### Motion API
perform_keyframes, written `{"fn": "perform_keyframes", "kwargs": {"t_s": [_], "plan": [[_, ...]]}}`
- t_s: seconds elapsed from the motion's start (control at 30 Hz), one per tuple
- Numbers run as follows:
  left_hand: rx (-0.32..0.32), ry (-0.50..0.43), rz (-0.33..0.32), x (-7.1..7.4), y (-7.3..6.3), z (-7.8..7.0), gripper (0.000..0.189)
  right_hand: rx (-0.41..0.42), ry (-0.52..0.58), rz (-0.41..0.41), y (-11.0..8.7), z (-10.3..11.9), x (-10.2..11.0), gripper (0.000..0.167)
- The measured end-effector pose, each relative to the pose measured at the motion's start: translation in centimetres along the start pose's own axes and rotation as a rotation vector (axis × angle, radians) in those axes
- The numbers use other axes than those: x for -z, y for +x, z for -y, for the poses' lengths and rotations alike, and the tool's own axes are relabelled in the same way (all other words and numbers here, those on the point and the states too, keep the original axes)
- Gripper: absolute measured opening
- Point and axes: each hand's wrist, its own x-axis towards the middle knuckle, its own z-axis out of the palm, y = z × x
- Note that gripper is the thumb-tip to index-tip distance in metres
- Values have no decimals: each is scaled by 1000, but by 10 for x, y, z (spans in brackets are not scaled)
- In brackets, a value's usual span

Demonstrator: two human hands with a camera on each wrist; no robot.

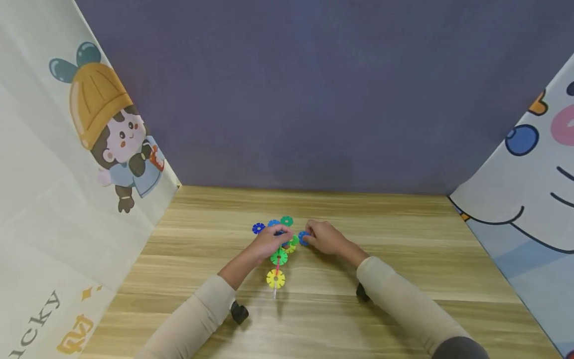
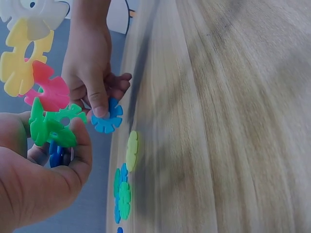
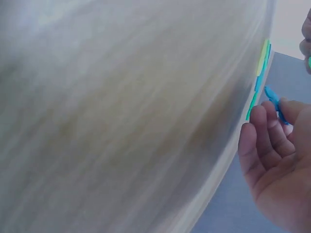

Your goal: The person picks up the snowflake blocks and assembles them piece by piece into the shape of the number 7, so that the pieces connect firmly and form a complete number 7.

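My left hand grips a chain of interlocking notched plastic discs. In the left wrist view the chain runs upward from the fingers: dark blue, green, pink-red, yellow and a whitish disc. Between thumb and fingers my right hand pinches a single blue notched disc, which shows edge-on in the right wrist view as a thin blue disc. That blue disc is close beside the chain's green discs; whether they touch I cannot tell. The chain's dark blue end is partly hidden by my left fingers.
Several loose discs lie on the wooden table beyond my left hand, among them a dark blue disc, a green disc and a lime disc. A dark panel rises behind the table, with printed panels at both sides.
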Motion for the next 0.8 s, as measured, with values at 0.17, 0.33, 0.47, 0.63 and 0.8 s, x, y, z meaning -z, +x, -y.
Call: {"fn": "perform_keyframes", "kwargs": {"t_s": [0.17,0.33,0.47,0.63,0.8], "plan": [[-9,-3,-5,-1,0,0,26,4,75,0,-3,2,2,14],[-24,-9,-4,-1,-1,0,27,-18,210,3,-9,4,5,15],[-26,-16,-5,-2,-1,-1,26,-61,362,20,-13,0,5,16],[-21,-14,-17,-4,-1,-1,26,-103,510,56,-19,-2,8,19],[-21,-12,-16,-5,0,-1,27,-132,592,83,-25,2,10,22]]}}
